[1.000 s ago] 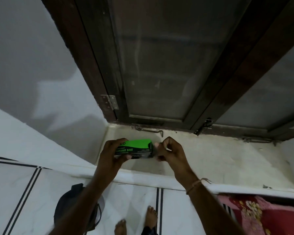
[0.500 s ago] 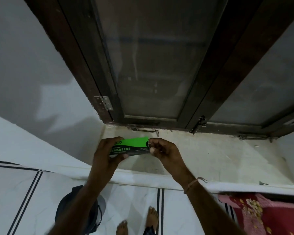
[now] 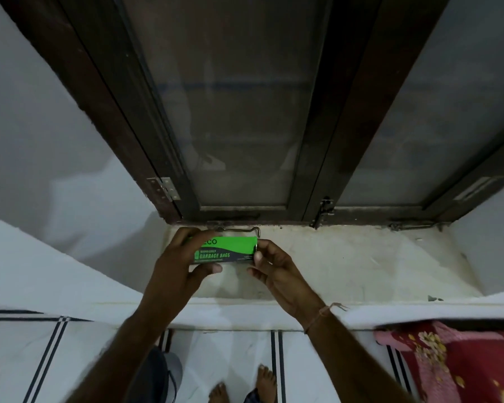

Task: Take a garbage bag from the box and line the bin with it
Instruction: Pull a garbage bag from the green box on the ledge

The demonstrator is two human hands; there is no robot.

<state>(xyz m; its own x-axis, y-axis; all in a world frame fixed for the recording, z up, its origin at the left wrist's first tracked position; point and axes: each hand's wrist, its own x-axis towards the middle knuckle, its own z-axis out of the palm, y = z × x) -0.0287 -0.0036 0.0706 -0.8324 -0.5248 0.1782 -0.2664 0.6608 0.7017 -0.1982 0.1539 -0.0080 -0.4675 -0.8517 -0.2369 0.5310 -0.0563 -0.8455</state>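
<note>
A small green and black box [image 3: 229, 249] printed "GARBAGE BAGS" is held above the window sill. My left hand [image 3: 178, 267] grips its left half, thumb underneath and fingers over the top. My right hand [image 3: 277, 269] pinches the box's right end with thumb and fingertips. No bag shows outside the box. The dark grey bin [image 3: 160, 376] stands on the floor at the bottom, mostly hidden behind my left forearm.
The stone window sill [image 3: 346, 263] lies under the hands, with a dark wooden window frame [image 3: 317, 170] and metal latches behind it. A red floral cloth [image 3: 454, 362] lies at the lower right. My bare feet [image 3: 245, 388] stand on white tiles.
Both hands with the box have shifted slightly left and down in view; the right fingertips have closed tighter on the box's right end.
</note>
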